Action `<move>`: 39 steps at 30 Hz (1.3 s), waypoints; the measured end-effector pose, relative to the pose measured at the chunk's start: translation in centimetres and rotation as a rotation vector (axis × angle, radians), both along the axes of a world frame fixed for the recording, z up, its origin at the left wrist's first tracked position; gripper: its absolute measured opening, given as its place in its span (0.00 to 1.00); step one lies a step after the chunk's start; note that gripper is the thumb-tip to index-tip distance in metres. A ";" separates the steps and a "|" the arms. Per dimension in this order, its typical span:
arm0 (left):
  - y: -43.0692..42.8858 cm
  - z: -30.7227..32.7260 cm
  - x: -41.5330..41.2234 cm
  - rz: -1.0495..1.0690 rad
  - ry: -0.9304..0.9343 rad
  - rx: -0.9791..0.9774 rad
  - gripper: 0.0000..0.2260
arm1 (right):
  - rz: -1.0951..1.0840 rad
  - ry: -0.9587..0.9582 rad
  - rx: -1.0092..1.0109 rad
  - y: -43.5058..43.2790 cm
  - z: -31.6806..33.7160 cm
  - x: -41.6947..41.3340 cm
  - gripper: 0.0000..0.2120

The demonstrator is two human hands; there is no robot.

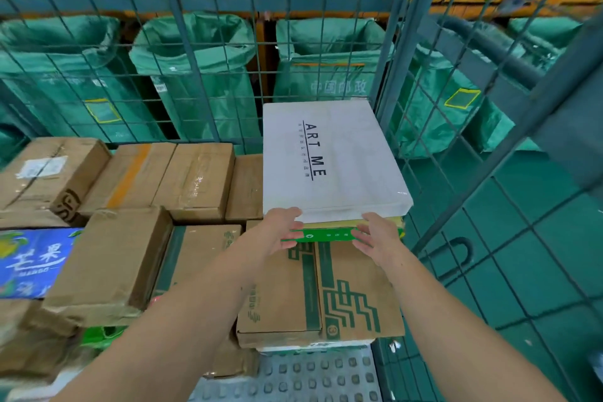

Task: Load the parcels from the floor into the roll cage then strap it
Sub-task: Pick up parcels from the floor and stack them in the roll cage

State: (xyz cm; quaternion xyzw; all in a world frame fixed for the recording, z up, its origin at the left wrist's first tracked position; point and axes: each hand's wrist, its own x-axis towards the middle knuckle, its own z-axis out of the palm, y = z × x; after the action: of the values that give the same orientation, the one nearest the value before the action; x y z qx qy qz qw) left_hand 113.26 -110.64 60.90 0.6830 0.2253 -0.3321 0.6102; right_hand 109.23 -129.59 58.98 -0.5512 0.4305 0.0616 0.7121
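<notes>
Parcels [111, 258] in brown cardboard lie packed side by side across the left of the roll cage [421, 26]. A blue mango box [32, 261] sits among them at the far left edge. Beyond the back mesh, green mail sacks [195, 68] stand in a row with their mouths open.

Right of centre, the left hand [280, 232] reaches forward with its fingers [293, 233] straight, laid against the near edge of a white parcel [329, 157] at its left corner. This parcel, printed ART ME, lies flat on top of a stack, its far end near the cage's right corner post. Under it is a green-edged box [326, 234], and under that a brown box with green print [342, 290]. A studded grey plate [310, 375] shows below the near end of the stack.

The right hand [375, 238] meets the same near edge at its right corner. Its fingers are spread and almost straight, touching the side of the green-edged box just under the white parcel. Neither hand curls round anything; both are flat-fingered against the edge.

Further right, the side mesh of the cage rises, and a green floor [538, 222] shows through it.
</notes>
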 end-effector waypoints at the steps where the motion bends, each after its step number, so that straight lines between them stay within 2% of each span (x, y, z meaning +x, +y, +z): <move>1: 0.2 0.3 -0.4 -0.016 -0.011 0.001 0.16 | -0.019 -0.018 0.001 0.5 0.7 -0.6 0.12; 6: 1.8 2.2 -3.1 -0.123 -0.074 -0.033 0.11 | -0.126 -0.106 -0.019 3.5 2.8 -4.4 0.10; 11: 3.9 3.9 -6.7 -0.257 -0.175 -0.049 0.08 | -0.268 -0.151 -0.059 7.6 3.7 -9.8 0.14; 14: 5.1 4.5 -9.6 -0.329 -0.228 -0.061 0.03 | -0.349 -0.162 -0.135 10.2 4.2 -14.2 0.06; 16: 5.7 4.7 -11.8 -0.414 -0.291 -0.066 0.07 | -0.414 -0.182 -0.199 11.9 4.3 -17.6 0.08; 18: 5.9 4.3 -14.0 -0.497 -0.343 -0.060 0.11 | -0.464 -0.200 -0.234 13.6 4.6 -21.4 0.02; 20: 5.7 3.7 -16.7 -0.585 -0.382 -0.044 0.11 | -0.534 -0.191 -0.257 14.7 4.0 -25.4 0.14; 22: 5.1 3.1 -19.8 -0.698 -0.404 -0.041 0.09 | -0.635 -0.168 -0.281 15.6 3.7 -29.6 0.17; 25: 3.4 2.3 -24.3 -0.865 -0.393 -0.096 0.04 | -0.795 -0.131 -0.304 16.2 3.1 -35.6 0.17; 29: 1.0 1.7 -31.1 -1.056 -0.332 -0.137 0.04 | -0.960 -0.094 -0.335 17.0 2.8 -43.9 0.16; 39: -1.5 1.8 -51.3 -1.384 -0.303 -0.180 0.02 | -1.299 0.021 -0.327 20.9 1.8 -65.2 0.20</move>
State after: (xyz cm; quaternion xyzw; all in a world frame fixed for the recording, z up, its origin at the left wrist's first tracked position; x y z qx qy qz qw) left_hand 61.99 -112.19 62.69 0.6548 -0.3755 -0.5621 0.3380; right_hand 43.98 -108.69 60.80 -0.2802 0.6856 -0.4401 0.5077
